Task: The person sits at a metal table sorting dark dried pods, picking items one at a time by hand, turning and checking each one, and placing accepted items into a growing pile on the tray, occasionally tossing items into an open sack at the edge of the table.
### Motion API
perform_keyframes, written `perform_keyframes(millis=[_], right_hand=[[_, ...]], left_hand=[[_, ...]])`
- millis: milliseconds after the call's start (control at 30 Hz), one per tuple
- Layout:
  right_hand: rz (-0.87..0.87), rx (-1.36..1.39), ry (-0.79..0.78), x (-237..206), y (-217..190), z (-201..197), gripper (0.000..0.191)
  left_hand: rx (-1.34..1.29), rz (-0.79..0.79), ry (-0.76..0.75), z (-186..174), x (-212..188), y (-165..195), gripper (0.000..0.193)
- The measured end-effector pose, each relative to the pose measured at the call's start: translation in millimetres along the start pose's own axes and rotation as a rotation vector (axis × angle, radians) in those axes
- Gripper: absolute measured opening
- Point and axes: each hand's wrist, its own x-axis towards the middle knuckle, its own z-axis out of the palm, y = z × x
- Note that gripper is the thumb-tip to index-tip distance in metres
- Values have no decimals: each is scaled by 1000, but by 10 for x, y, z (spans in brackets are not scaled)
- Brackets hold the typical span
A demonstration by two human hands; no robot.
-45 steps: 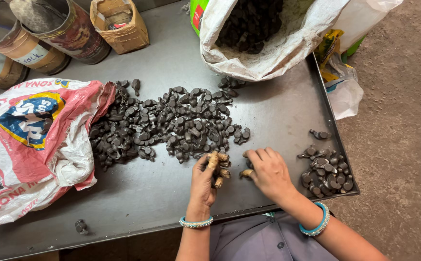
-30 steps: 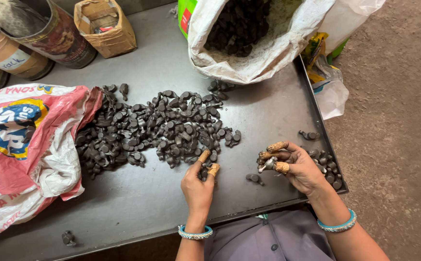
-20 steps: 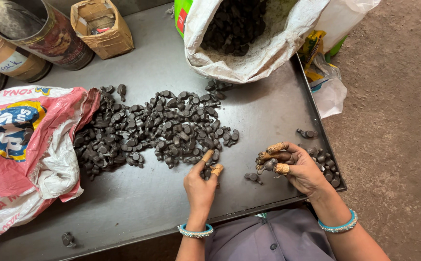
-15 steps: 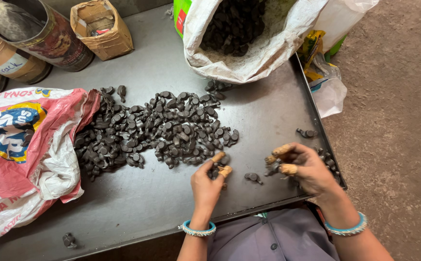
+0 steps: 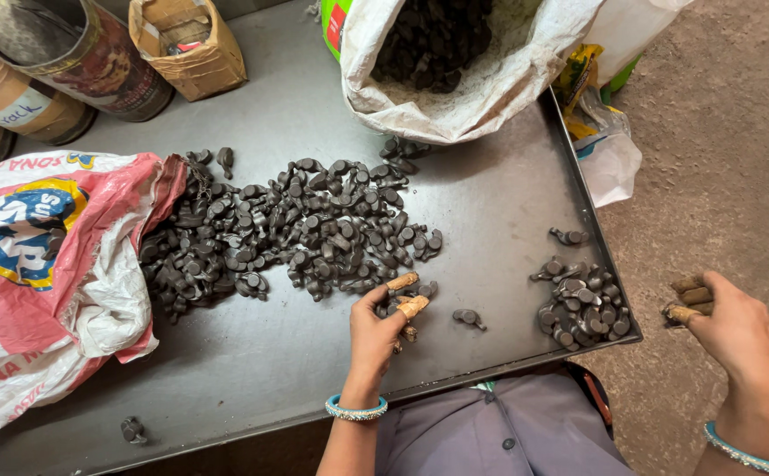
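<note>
A wide heap of small dark metal parts (image 5: 314, 229) lies on the grey metal tray table (image 5: 296, 370). My left hand (image 5: 377, 328), with tan guards on its fingertips, rests at the heap's near edge and pinches a dark part. One loose part (image 5: 468, 317) lies just right of it. A smaller pile of the same parts (image 5: 578, 304) sits at the table's right front corner. My right hand (image 5: 737, 330) is past the table's right edge, above the ground. Its guarded fingers are curled, and what they hold is hidden.
A pink and white sack (image 5: 41, 282) lies on its side at the left, spilling parts. An open white sack (image 5: 455, 70) of parts stands at the back. Round tins (image 5: 93, 62) and a small cardboard box (image 5: 190, 44) stand back left. One stray part (image 5: 133, 430) lies near the front edge.
My right hand swung right from the small pile, off the table edge and over the ground. My left hand stayed at the heap's near edge, shifting a little right.
</note>
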Motion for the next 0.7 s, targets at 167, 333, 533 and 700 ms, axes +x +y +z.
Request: perform_keyframes(millis=[167,333,533,700], right_hand=[[-91,381,-8,-208,-731,-106,32],[-786,340,-108,-777,-1966,279,41],[-910,424,-99,-813,-2276,550,29],[-410,1375,-589,-604,-2180,557,23]], left_hand=[[-159,-102,-60,-15,-2,-35,28],[-224,-136,-21,74,0,-41,21],[-194,-126,-36,84,-89,-40,20],[-149,-119,-130,172,-167,-74,24]])
